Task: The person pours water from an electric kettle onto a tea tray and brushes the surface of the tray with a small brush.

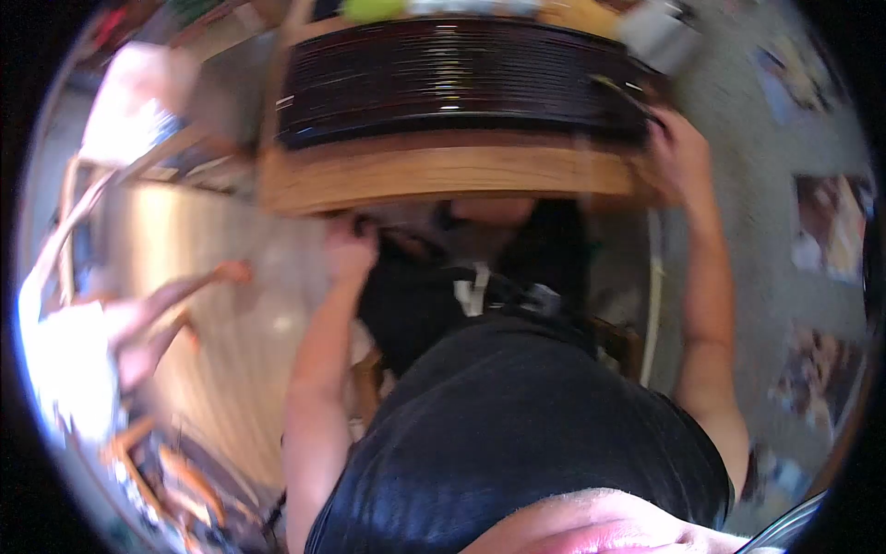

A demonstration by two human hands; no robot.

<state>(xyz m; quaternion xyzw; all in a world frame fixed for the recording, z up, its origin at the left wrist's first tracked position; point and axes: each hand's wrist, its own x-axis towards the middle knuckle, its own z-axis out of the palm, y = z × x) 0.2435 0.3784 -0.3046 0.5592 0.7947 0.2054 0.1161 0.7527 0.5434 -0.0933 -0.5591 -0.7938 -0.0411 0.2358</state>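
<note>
A long dark panel point(443, 83) with many fine parallel lines lies across the wooden table point(443, 175) in front of me. My right hand point(680, 155) is at the panel's right end, by the table's right edge. Its fingers are curled; blur hides what they grip. Near it, a thin pale strip point(616, 88) crosses the panel's right part. My left hand point(351, 247) is low, below the table's front left edge and beside my thigh. Those fingers are closed around a small dark thing point(365, 224) that I cannot make out.
At the left, a person in white point(74, 369) reaches toward a pale wooden surface point(221, 342). A light-coloured container point(660, 37) stands past the table's far right corner, and a green item point(374, 9) is behind the panel. Blurred papers or pictures point(831, 222) lie on the right-hand floor.
</note>
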